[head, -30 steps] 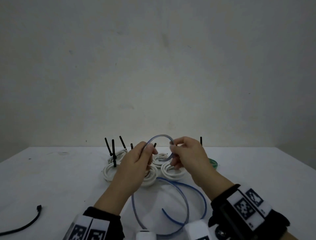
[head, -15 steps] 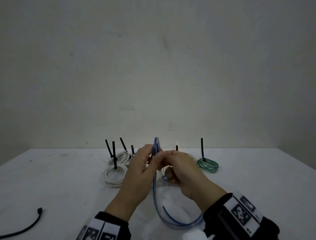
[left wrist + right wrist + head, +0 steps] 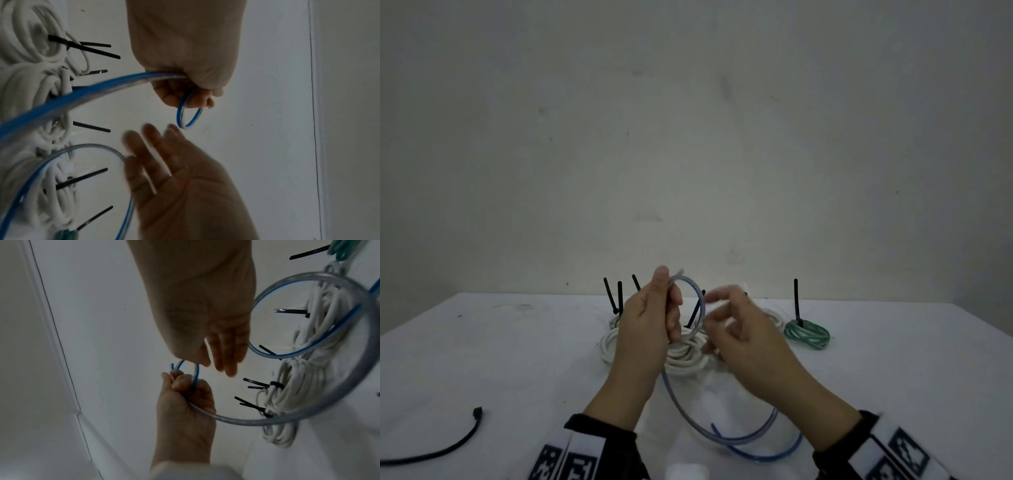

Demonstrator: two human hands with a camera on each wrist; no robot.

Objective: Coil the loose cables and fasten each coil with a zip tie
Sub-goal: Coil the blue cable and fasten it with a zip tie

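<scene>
One small loop of the blue cable (image 3: 697, 301) sits pinched in our left hand (image 3: 650, 329) above the table (image 3: 517, 359), so our right hand (image 3: 743, 334), fingers spread and empty, should feed each trailing turn to match.

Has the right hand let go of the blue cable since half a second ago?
Yes. The right hand now hovers open beside the blue cable, nearer the green coil; only the left hand grips it.
</scene>
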